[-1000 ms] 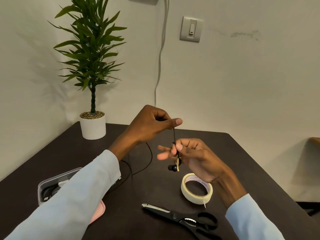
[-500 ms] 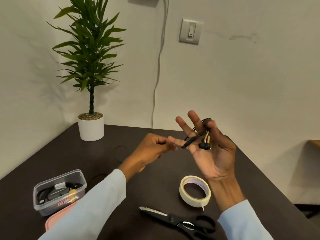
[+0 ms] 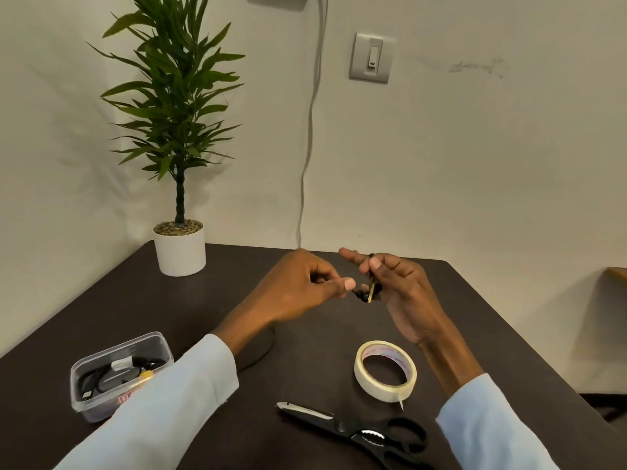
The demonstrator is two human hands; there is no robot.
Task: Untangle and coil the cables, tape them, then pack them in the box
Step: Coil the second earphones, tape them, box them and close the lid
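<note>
Left hand (image 3: 305, 286) pinches the cable, right hand (image 3: 390, 283) grips the earphone cable (image 3: 369, 293); both lowered since, above the desk's (image 3: 475, 317) far edge, another coil turn under way.

Potted plant (image 3: 176, 137), wall switch (image 3: 372, 57)

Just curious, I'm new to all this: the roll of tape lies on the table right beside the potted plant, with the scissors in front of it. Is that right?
Not quite. The roll of tape lies on the table near the person's right forearm, far from the potted plant in the back left corner. The head view shows it. The scissors do lie in front of it.
</note>
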